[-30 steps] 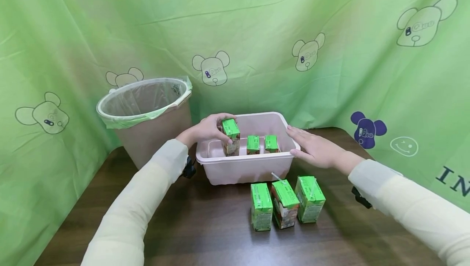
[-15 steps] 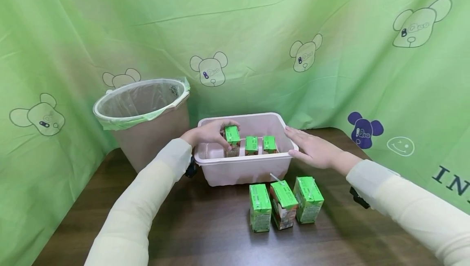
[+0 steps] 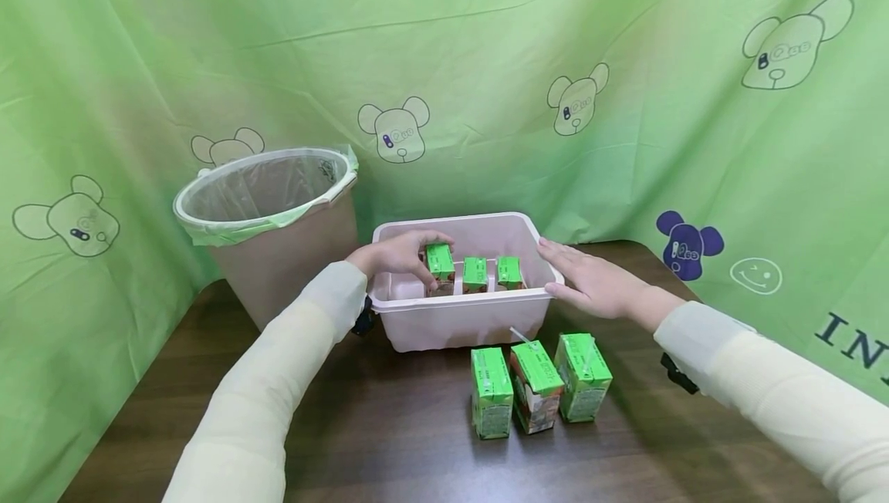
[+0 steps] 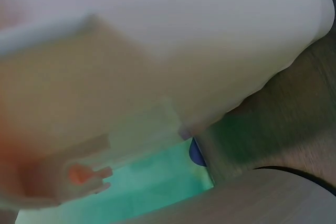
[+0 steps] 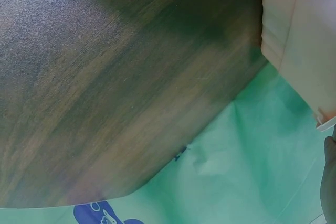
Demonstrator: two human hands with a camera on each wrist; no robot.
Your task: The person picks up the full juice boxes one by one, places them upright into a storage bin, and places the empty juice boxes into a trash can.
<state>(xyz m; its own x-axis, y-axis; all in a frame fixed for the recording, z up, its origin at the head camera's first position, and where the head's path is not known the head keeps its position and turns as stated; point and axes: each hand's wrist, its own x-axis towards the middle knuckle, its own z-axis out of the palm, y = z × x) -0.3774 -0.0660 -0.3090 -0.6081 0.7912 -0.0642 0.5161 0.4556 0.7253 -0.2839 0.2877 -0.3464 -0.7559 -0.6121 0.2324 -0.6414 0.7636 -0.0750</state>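
Observation:
My left hand (image 3: 401, 253) reaches into a pale pink plastic basin (image 3: 465, 324) and grips a green-topped drink carton (image 3: 440, 258) between thumb and fingers. To its right inside the basin stand two similar cartons, a middle one (image 3: 475, 271) and a right one (image 3: 509, 270). My right hand (image 3: 590, 278) rests against the basin's right rim with its fingers straight. The left wrist view shows mostly the basin's blurred wall (image 4: 131, 77); the held carton's lower part is hidden by the front rim.
In front of the basin stand three more drink cartons: a left one (image 3: 492, 395), a middle one with a straw (image 3: 538, 387) and a right one (image 3: 585, 378). A lined trash bin (image 3: 285, 256) stands left of the basin. Green printed cloth (image 3: 486, 163) hangs behind the wooden table (image 3: 375, 441).
The carton in my left hand has gone lower into the basin and slightly right, in line with the other two. My right hand stays at the rim.

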